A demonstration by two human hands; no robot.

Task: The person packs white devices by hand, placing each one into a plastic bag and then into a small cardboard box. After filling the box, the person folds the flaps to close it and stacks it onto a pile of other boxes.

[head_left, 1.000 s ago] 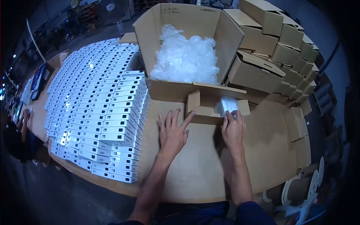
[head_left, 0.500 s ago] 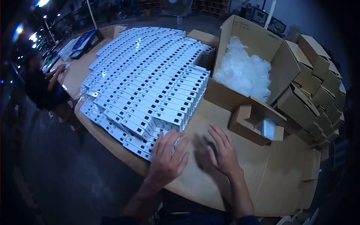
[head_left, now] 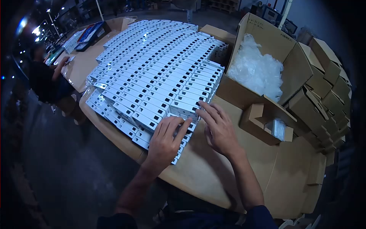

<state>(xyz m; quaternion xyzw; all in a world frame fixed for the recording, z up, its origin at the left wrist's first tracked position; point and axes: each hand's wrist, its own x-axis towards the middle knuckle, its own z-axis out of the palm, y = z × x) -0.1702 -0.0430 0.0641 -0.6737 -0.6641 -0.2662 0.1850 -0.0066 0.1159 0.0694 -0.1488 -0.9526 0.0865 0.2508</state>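
Observation:
Rows of slim white boxes [head_left: 152, 65] with dark square marks are stacked on the cardboard-covered table. My left hand [head_left: 166, 139] rests on the lower boxes at the near right corner of the stack, fingers bent over them; whether it grips one is hidden. Beside it, my right hand [head_left: 219, 128] has its fingers apart, the fingertips at the right edge of the stack. Right of my hands stands a small open carton [head_left: 249, 118] with a clear-wrapped item [head_left: 278, 129] inside.
Behind the small carton is a large open box [head_left: 263, 28] filled with clear plastic wrap [head_left: 255, 70]. Folded brown cartons [head_left: 320, 84] are piled at the right. A person [head_left: 47, 78] in dark clothes is at the table's far left, near a blue tray [head_left: 90, 34].
The view has turned left. My right hand has left the wrapped item in the small carton, and both hands have come to the near right corner of the white stack.

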